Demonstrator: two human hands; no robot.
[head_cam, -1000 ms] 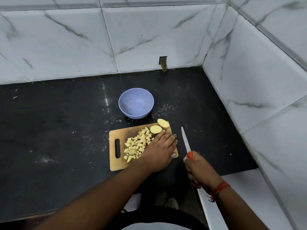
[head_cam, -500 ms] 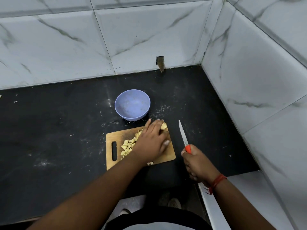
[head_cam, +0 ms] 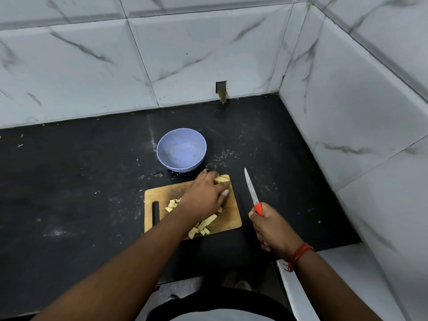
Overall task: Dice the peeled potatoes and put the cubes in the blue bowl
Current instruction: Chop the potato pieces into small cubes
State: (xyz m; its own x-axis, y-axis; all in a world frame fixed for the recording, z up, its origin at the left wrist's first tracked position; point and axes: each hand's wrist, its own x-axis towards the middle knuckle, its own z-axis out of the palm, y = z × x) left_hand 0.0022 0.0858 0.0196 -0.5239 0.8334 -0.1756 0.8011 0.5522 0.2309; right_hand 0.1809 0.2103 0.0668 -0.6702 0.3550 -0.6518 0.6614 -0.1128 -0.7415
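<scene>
A wooden cutting board (head_cam: 228,218) lies on the black counter, and the empty blue bowl (head_cam: 181,168) stands just behind it. Diced potato cubes (head_cam: 202,227) lie on the board, partly hidden under my left forearm. My left hand (head_cam: 203,196) reaches across to the board's far right corner, its fingers curled over a potato slice (head_cam: 221,179). To the right of the board, above the counter, my right hand (head_cam: 274,229) grips an orange-handled knife (head_cam: 251,191). The blade points away from me.
The black counter (head_cam: 76,188) is dusted with crumbs and meets white marble-tiled walls at the back and right. A small notch (head_cam: 221,91) sits in the back wall. A white ledge (head_cam: 347,274) lies below my right forearm.
My left hand slid from the near side of the board to its far right corner and curled over the slice. The cubes now lie more scattered. The knife stayed to the right.
</scene>
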